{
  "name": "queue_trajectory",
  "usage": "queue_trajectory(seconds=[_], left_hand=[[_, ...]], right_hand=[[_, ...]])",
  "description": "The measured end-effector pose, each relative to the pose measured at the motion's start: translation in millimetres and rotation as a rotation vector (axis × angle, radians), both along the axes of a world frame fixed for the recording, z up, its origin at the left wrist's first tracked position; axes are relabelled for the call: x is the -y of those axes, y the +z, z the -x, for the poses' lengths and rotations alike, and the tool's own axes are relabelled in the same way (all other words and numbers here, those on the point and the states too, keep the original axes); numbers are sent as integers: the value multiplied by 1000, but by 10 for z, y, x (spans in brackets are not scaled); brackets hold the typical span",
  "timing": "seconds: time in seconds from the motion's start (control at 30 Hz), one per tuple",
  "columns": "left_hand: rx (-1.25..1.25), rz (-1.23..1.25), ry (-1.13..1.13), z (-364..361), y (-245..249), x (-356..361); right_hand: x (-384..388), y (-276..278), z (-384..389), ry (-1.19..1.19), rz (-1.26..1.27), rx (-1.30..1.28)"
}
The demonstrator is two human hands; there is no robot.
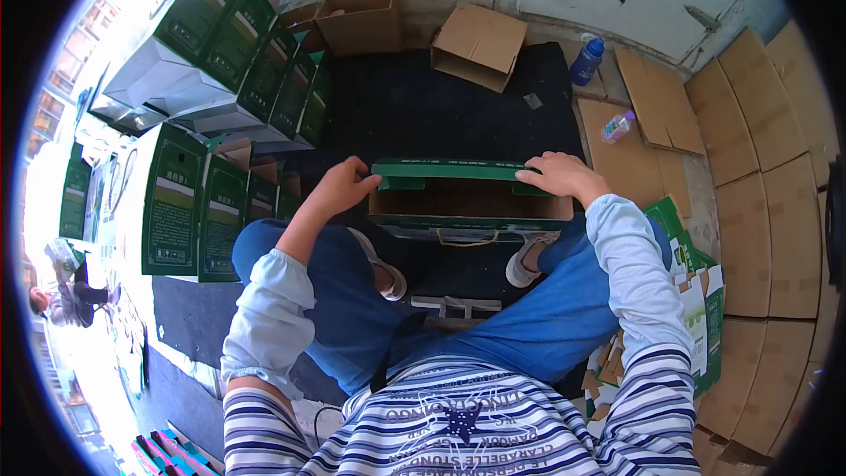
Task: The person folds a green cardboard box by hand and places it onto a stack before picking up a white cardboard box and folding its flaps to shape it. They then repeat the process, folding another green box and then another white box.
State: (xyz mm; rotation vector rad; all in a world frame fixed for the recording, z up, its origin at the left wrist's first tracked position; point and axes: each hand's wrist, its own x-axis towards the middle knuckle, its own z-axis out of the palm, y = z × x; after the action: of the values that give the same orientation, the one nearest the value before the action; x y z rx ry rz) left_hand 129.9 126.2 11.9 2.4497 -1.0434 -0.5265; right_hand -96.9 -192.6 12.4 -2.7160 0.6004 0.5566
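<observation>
Between my knees is a green cardboard carton (471, 222), its open top showing a brown inside. A long green flap (454, 170) with small print runs along the far edge. My left hand (341, 187) grips the left end of this flap, thumb on the near side. At the right end, my right hand (560, 176) holds the same flap with the thumb on top and the fingers curled over the edge. A pale cord handle (467, 240) hangs on the carton's near side.
Green printed cartons (174, 203) stand stacked at my left. Flat green cartons (705, 317) lie at my right, before a wall of brown boxes (740, 220). An open brown box (478, 44), a blue bottle (587, 62) and a small clear bottle (618, 127) are farther back.
</observation>
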Motion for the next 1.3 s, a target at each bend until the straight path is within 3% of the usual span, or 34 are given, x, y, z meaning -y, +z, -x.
queue_trajectory(seconds=[0.07, 0.17, 0.27, 0.57, 0.67, 0.77, 0.8, 0.9, 1.0, 1.17, 1.3], left_hand=[[-492, 1, 127, -23, -92, 45], [-493, -26, 125, -86, -295, 87], [-333, -36, -16, -34, -295, 93], [-502, -57, 17, 12, -218, 233], [-556, 46, -156, 56, -498, 241], [-498, -96, -162, -54, -646, 326], [-535, -157, -83, -47, -474, 366], [-462, -218, -173, -170, -667, 379], [-7, -265, -330, -88, -693, 378], [141, -249, -396, -75, -816, 376], [184, -229, -406, -77, -829, 359]], right_hand=[[34, -21, 25, 40, 0, -30], [49, -159, 4, 112, 79, -46], [34, -249, -94, 153, 174, -106], [-47, -597, -272, 264, 283, -77], [-40, -634, -220, 258, 280, -29], [-72, -610, -206, 218, 280, -42], [-90, -618, -184, 205, 274, -49], [-106, -620, -189, 182, 269, -45], [-122, -603, -169, 166, 271, -37], [-109, -596, -137, 159, 243, -28], [104, -163, -15, 100, 76, 170]])
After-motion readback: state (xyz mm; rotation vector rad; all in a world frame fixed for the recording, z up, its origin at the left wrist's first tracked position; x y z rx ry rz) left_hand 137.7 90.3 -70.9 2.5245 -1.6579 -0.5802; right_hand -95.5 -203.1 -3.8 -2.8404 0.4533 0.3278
